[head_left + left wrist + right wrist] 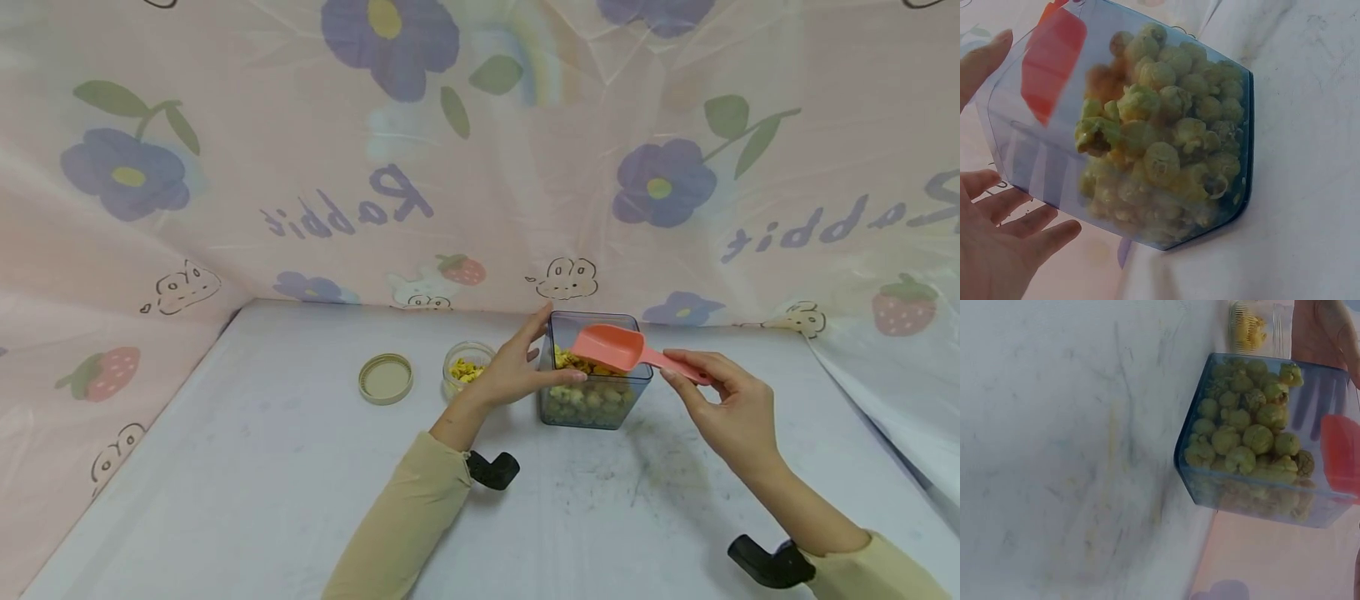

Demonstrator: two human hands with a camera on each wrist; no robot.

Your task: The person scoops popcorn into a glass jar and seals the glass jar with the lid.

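A clear bluish plastic container, partly filled with yellow popcorn, stands on the table. My left hand holds it at its left side, with the thumb across the front near the rim and the fingers along the left wall. My right hand pinches the handle of a coral-pink scoop. The scoop's bowl is at the container's mouth, above the popcorn, and no popcorn shows in it. Left of the container, partly behind my left wrist, is a small clear jar with some popcorn inside.
A round gold-rimmed lid lies left of the jar. The white tabletop has dark smudges in front of the container. A patterned pink curtain hangs along the back. Black curved wrist mounts stick out near both sleeves.
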